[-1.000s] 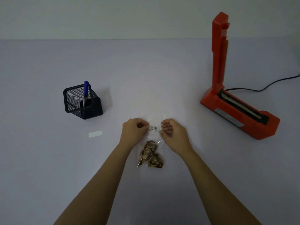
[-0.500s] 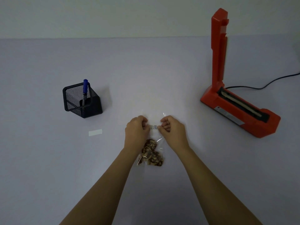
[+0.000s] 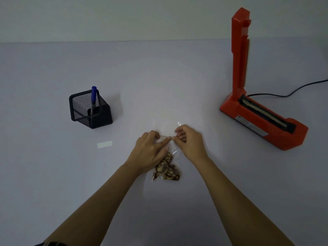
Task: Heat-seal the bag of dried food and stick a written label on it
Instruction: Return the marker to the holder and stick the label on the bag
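Note:
A clear plastic bag (image 3: 166, 170) with brown dried food in its lower half lies flat on the table in front of me. A small written label (image 3: 164, 136) lies across the bag's upper part. My left hand (image 3: 150, 150) rests on the bag, its fingers stretched over the label's left end and pressing it down. My right hand (image 3: 189, 141) pinches the label's right end with fingertips together. The red heat sealer (image 3: 262, 119) stands at the right with its arm raised upright.
A black mesh pen holder (image 3: 90, 110) with a blue marker (image 3: 93, 98) stands at the left. A blank white strip (image 3: 104, 144) lies in front of it. The sealer's black cord (image 3: 292, 92) runs off to the right edge.
My left hand has slid right over the label, its fingers now flattened across it instead of pinching its end. My right hand stays at the label's right end.

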